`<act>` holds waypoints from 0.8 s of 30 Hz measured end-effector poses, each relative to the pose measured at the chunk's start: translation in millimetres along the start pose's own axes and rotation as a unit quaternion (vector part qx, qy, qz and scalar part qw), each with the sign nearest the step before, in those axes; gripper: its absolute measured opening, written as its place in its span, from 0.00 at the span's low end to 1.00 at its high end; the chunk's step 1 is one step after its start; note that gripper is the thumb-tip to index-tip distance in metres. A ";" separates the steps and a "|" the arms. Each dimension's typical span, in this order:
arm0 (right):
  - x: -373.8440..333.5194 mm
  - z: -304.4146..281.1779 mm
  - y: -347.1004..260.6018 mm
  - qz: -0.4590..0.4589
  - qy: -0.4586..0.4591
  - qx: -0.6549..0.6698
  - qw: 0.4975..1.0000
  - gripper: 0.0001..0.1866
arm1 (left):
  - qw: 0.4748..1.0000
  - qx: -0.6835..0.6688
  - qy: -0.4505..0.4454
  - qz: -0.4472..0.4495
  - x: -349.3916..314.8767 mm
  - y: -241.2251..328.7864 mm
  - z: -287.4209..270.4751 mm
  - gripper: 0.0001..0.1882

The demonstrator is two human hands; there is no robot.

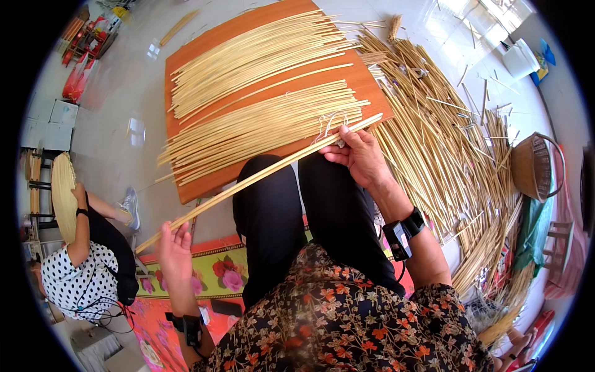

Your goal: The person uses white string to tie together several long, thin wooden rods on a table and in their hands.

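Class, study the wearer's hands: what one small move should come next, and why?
Probably the left hand should close around the lower end of the long stalks. Its fingers look loosely open there, without a clear grip, while the right hand pinches them near the opposite end. With stalks this long, holding both ends would likely steady them.

- A co-worker (80, 285) in a polka-dot top sits at eight o'clock.
- A red bag (77, 79) rests at ten o'clock.
- A white bucket (520, 61) stands at two o'clock.
- A brown handled basket (530, 168) sits at three o'clock, a green sheet (531, 232) just past it.
- A flowered mat (217, 270) spreads between seven and eight.
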State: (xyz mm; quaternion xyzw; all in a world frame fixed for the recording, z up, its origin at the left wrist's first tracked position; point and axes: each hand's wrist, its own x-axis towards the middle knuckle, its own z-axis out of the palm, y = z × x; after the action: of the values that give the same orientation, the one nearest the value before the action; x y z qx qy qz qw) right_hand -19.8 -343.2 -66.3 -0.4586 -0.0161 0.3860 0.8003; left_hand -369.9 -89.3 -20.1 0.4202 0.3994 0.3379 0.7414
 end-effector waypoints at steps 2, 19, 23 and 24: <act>-0.1 -0.5 2.3 -0.008 -0.006 -0.001 1.000 0.14 | 1.000 -0.005 -0.005 -0.002 0.0 0.8 -0.2 0.11; 7.5 -22.2 16.9 -0.043 -0.006 0.020 0.999 0.11 | 0.997 -0.012 -0.028 0.067 6.8 0.4 27.6 0.09; 13.6 -29.6 14.6 -0.016 0.022 0.027 0.999 0.11 | 0.992 -0.005 -0.051 0.115 8.0 5.7 40.0 0.08; 11.3 -25.0 11.5 -0.011 0.024 0.020 0.999 0.12 | 0.992 -0.005 -0.055 0.115 9.1 5.8 40.6 0.08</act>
State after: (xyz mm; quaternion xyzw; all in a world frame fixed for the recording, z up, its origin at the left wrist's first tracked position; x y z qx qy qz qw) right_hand -9.3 -350.9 -93.0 -0.4516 0.0059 0.3665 0.8134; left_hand -331.2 -93.6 -4.4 0.4774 0.3051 0.3989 0.7210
